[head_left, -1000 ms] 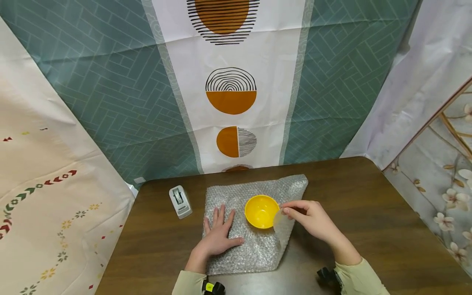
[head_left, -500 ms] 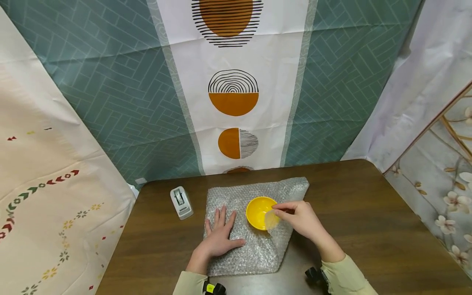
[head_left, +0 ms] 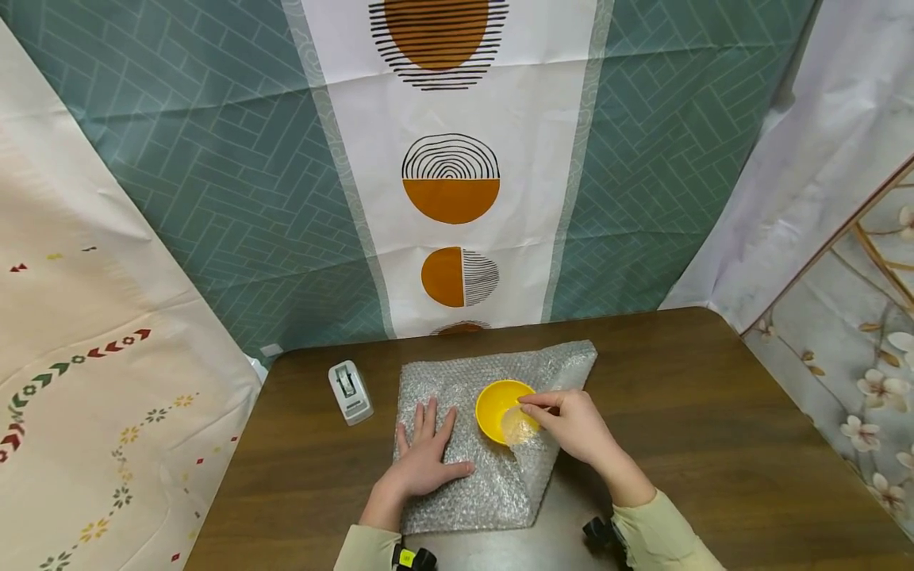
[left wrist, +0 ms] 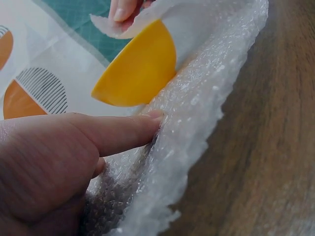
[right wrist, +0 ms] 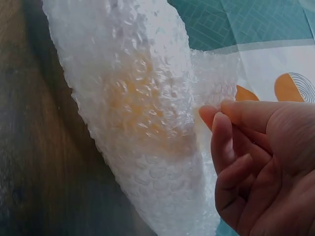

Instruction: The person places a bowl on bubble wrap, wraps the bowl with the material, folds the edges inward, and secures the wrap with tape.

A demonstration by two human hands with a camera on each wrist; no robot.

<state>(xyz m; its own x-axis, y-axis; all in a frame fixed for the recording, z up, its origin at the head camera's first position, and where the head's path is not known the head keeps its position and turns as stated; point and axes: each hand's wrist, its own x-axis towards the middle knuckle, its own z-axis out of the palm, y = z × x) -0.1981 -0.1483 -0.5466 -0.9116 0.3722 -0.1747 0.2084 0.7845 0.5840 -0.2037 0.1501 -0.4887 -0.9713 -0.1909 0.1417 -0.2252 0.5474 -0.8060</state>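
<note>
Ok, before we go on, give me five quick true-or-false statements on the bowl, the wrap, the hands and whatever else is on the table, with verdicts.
1. The yellow bowl stands open side up on the bubble wrap. True.
2. The right hand pinches an edge of the bubble wrap. True.
3. The bubble wrap covers the whole yellow bowl. False: part of its inside shows uncovered in the head view.
4. The white device lies on the table, left of the bubble wrap. True.
5. Both hands grip the yellow bowl. False: the left hand rests on the bubble wrap, fingers spread, and the right pinches the bubble wrap.
</note>
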